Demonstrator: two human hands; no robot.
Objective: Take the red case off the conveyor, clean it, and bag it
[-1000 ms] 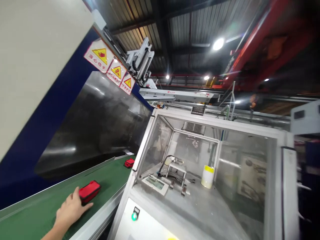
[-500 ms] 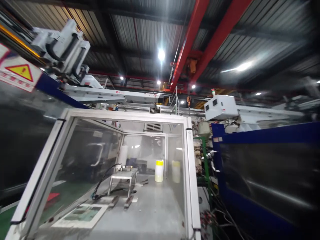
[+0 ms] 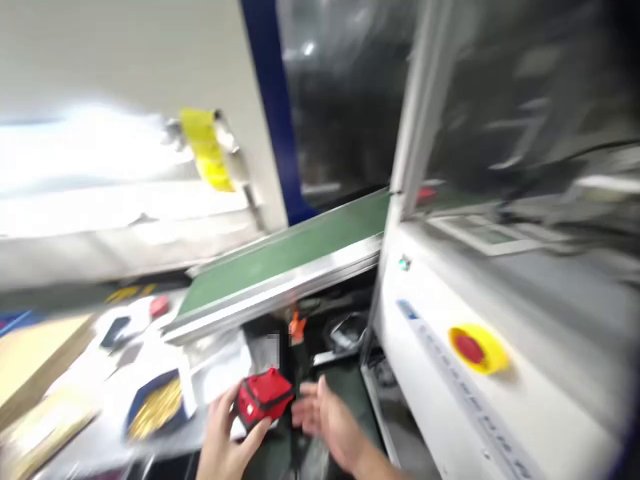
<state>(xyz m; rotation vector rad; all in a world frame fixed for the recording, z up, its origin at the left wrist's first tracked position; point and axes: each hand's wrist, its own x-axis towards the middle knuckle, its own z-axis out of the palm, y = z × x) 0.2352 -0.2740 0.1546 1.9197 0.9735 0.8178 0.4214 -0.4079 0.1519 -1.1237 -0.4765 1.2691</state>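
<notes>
My left hand (image 3: pixel 230 427) grips a small red plastic part with a black band (image 3: pixel 265 395), thumb and fingers on its left and lower sides. Just right of that part is my right hand (image 3: pixel 327 420), its fingers apart and nothing in them, slightly blurred. To the left of my hands, a dark blue tray (image 3: pixel 156 405) with many brass-coloured pieces rests on a white-covered table (image 3: pixel 113 427). Behind the hands, the lower end of a green conveyor belt (image 3: pixel 280 257) slopes down towards the table.
A white machine cabinet with a red-and-yellow emergency stop button (image 3: pixel 470 348) stands at the right. Another red part (image 3: pixel 159 307) lies on the table near the belt's end. At the left edge is a cardboard box (image 3: pixel 45 353). A yellow strip (image 3: pixel 206 150) hangs behind.
My view has swung down and to the left, from the overhead beams and glazed enclosure to the conveyor and table. Both hands and the held red part are now in view.
</notes>
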